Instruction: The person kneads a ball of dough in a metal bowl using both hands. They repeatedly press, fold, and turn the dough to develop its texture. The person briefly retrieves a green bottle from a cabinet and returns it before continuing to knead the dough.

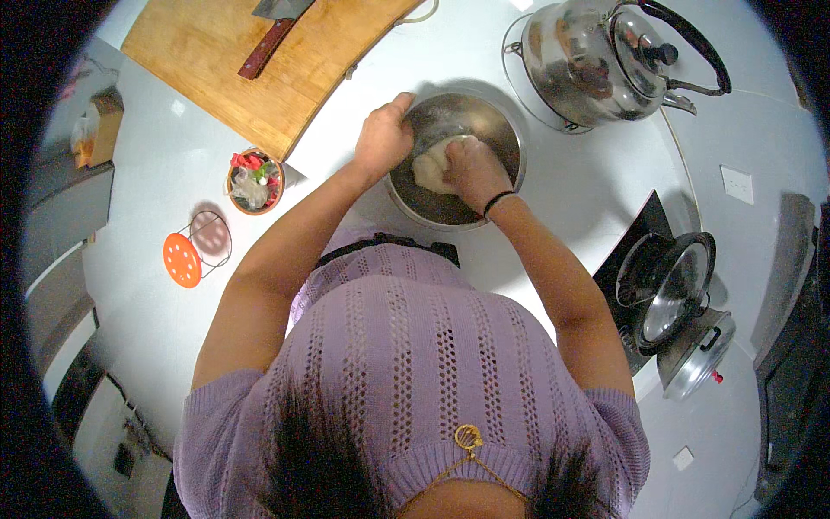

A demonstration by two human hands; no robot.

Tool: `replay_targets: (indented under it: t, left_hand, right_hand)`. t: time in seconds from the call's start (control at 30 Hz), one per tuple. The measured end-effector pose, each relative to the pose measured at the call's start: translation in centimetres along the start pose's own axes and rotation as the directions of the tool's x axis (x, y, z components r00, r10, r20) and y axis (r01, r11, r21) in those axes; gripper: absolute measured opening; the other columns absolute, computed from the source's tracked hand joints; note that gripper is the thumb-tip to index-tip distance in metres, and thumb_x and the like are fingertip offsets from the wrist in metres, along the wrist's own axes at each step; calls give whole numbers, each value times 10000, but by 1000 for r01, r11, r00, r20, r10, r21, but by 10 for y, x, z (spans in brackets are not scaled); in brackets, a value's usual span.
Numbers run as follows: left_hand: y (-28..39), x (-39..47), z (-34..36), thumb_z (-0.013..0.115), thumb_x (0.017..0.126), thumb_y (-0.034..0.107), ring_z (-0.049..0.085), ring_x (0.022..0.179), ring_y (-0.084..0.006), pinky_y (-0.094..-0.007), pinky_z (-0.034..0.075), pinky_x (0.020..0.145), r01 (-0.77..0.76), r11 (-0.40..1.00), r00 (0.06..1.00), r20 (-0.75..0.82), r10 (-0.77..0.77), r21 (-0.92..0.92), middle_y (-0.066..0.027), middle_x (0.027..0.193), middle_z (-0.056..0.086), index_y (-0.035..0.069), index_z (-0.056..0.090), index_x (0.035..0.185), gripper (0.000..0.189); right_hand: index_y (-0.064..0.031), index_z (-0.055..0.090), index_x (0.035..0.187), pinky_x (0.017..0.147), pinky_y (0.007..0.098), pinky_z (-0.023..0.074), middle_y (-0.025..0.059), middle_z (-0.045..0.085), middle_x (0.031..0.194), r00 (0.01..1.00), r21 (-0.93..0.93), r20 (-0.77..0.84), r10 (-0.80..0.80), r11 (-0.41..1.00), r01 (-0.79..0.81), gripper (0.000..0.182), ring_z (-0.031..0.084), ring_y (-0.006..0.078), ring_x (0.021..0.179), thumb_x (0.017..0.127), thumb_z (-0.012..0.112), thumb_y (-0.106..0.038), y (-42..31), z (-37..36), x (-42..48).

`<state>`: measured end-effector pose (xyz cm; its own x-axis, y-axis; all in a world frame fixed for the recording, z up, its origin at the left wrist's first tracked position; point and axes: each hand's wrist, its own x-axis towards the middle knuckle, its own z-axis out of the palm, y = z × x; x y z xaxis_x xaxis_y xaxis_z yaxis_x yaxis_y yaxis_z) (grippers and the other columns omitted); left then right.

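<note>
A round stainless steel bowl point(447, 217) stands on the white counter in front of me. Inside it lies a lump of pale dough point(431, 168). My left hand point(387, 134) grips the bowl's rim at the upper left, its thumb lying along the edge. Pressed into the dough's right side is my right hand point(478, 170), with its fingers curled. A dark band circles that wrist. The fingertips of the right hand are partly hidden, so how deep they go into the dough does not show.
A wooden cutting board point(194, 71) bearing a cleaver point(269, 45) lies at upper left. Below it stand a small container of plastic scraps point(256, 185) and an orange-topped wire stand point(182, 260). A steel kettle point(577, 71) is at upper right, a lidded pan point(677, 298) at right.
</note>
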<state>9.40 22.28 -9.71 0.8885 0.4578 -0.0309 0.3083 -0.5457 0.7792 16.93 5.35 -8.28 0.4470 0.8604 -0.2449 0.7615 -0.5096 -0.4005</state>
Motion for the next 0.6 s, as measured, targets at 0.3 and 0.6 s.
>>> replay_targets:
  t: [0.3, 0.6]
  left_hand:
    - [-1, 33, -5, 475, 695, -1, 577, 823, -414, -456, 474, 733, -108, 994, 981, 160, 106, 6, -255, 855, 595, 44, 532, 1047, 359]
    - [32, 44, -10, 626, 772, 181, 548, 952, -330, -391, 455, 806, -229, 970, 971, 88, 222, 84, -172, 1034, 551, 78, 481, 1213, 475]
  right_hand:
    - [-35, 591, 972, 751, 439, 505, 216, 594, 959, 951, 110, 33, 308, 945, -309, 314, 604, 363, 892, 787, 579, -289, -6, -16, 51]
    - [-1, 621, 925, 727, 357, 462, 168, 616, 891, 972, 352, -146, 184, 928, -122, 294, 596, 298, 836, 823, 557, -269, 13, -48, -11]
